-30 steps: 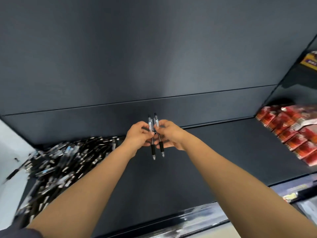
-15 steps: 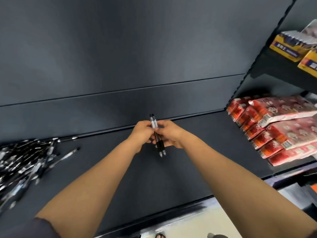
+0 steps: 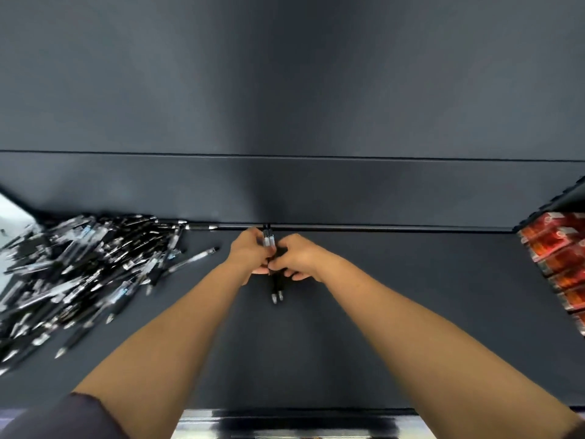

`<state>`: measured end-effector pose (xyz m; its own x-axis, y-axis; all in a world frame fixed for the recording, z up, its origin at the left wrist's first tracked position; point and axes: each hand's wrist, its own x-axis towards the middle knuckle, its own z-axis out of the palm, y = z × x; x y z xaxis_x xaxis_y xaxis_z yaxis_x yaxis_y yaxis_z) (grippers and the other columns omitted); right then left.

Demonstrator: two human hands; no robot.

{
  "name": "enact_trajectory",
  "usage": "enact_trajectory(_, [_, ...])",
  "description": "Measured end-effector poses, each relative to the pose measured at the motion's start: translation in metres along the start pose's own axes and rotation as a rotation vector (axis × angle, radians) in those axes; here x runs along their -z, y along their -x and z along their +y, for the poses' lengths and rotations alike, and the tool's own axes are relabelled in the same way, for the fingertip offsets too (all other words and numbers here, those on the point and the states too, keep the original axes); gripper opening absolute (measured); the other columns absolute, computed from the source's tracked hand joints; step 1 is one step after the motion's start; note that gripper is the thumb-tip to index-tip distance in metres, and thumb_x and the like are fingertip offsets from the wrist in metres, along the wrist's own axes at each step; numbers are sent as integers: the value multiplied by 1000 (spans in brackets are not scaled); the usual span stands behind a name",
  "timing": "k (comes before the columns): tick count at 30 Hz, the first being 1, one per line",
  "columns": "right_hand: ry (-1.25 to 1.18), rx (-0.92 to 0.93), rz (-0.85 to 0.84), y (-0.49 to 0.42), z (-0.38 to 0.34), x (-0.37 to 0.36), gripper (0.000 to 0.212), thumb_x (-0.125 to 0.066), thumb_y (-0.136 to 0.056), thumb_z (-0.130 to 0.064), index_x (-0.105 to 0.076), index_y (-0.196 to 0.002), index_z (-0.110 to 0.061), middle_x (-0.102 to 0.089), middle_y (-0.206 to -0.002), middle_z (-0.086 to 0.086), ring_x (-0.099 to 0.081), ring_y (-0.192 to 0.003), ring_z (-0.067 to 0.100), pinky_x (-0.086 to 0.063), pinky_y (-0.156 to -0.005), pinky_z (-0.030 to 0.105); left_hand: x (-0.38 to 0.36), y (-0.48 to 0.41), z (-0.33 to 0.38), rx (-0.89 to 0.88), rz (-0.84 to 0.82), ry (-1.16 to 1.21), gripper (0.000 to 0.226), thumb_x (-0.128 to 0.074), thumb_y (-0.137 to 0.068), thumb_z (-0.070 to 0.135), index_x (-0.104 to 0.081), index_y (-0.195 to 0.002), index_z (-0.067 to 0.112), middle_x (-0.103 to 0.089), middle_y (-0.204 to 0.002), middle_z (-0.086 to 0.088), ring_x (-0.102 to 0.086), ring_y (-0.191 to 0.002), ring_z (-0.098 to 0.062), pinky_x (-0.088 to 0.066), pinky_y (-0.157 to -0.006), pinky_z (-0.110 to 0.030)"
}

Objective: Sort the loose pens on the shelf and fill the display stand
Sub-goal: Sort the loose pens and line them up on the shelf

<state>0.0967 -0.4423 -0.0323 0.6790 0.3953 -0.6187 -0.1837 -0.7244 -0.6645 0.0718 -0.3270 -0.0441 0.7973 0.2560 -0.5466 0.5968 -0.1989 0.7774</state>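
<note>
Two black-and-clear pens (image 3: 276, 289) are held side by side, tips pointing toward me, over the middle of the dark shelf (image 3: 411, 312). My left hand (image 3: 248, 253) grips their upper half and my right hand (image 3: 299, 256) pinches them lower down; the hands touch each other. A large heap of loose pens (image 3: 79, 267) lies on the shelf to the left, with single pens (image 3: 190, 259) straying from its right edge. No display stand is in view.
Red packets (image 3: 560, 258) are stacked at the shelf's right end. A dark back panel (image 3: 285, 106) rises behind the shelf. A white surface (image 3: 12, 213) shows at the far left. The shelf's front lip (image 3: 300, 413) runs along the bottom.
The view has swung back to the left, so the pen heap fills more of the left side and fewer red packets show. Both hands still hold the two pens together.
</note>
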Motion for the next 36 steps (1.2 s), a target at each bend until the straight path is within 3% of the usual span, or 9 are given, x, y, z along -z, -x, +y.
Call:
enact_trajectory(2, [146, -3, 53, -11, -11, -16, 24, -70, -83, -26, -61, -102, -15, -62, -93, 3, -57, -74, 15, -48, -58, 24, 9, -6, -5, 21, 14, 6, 20, -61, -84, -1, -48, -85, 14, -57, -86, -14, -56, -78, -26, -57, -74, -46])
enact_trajectory(3, [212, -6, 91, -16, -16, -24, 23, -70, -82, -28, -61, -99, -16, -62, -93, 2, -60, -77, 17, -51, -61, 26, 13, -8, -7, 27, 18, -1, 19, -58, -83, -4, -49, -84, 13, -57, -89, -16, -56, -80, -27, -56, -77, -48])
enact_trajectory(6, [362, -18, 220, -26, -26, -42, 26, -60, -89, -25, -58, -113, -16, -62, -109, 8, -62, -97, 28, -52, -77, 33, 21, -15, -9, 2, -8, -17, 18, -49, -85, -8, -57, -82, 8, -59, -92, -18, -57, -83, -26, -55, -79, -41])
enact_trajectory(9, [442, -34, 324, -29, -30, -47, 25, -52, -90, -15, -58, -114, -10, -61, -111, 12, -62, -99, 32, -47, -69, 32, 35, -21, -7, -99, -62, -140, 16, -49, -90, 2, -64, -96, 2, -64, -101, -24, -61, -93, -28, -52, -84, -42])
enact_trajectory(13, [477, -71, 383, -32, -36, -52, 28, -55, -89, -10, -57, -117, -7, -57, -120, 15, -59, -108, 34, -48, -79, 34, 64, -26, -12, -279, 31, -364, 25, -51, -93, 11, -64, -114, 7, -65, -113, -12, -57, -110, -25, -42, -91, -27])
enact_trajectory(18, [481, -88, 411, -37, -53, -72, 24, -55, -91, -12, -57, -114, -6, -59, -117, 14, -59, -107, 34, -44, -73, 32, 106, -32, -33, -426, 104, -527, 23, -51, -90, 5, -68, -106, 7, -64, -109, -12, -60, -101, -24, -37, -82, -18])
enact_trajectory(26, [480, -191, 420, -50, -82, -101, 17, -51, -89, -2, -58, -105, -7, -61, -109, 11, -61, -97, 30, -45, -64, 31, 161, -28, -53, -520, 135, -584, 22, -51, -89, 5, -67, -104, 9, -57, -104, -10, -54, -85, -17, -35, -78, -16])
enact_trajectory(29, [446, -216, 450, -54, -85, -100, 11, -55, -92, -10, -58, -101, -8, -61, -109, 11, -62, -96, 31, -46, -65, 31, 180, -24, -59, -534, 135, -590, 23, -51, -88, 2, -67, -103, 9, -57, -103, -9, -57, -90, -20, -36, -78, -16])
enact_trajectory(36, [549, -263, 534, -47, -82, -101, 34, -52, -95, -29, -51, -123, -9, -53, -124, 12, -58, -107, 33, -41, -67, 33, 204, -20, -71, -570, 161, -598, 25, -51, -89, 1, -64, -110, 8, -56, -105, -10, -47, -84, -13, -36, -77, -18])
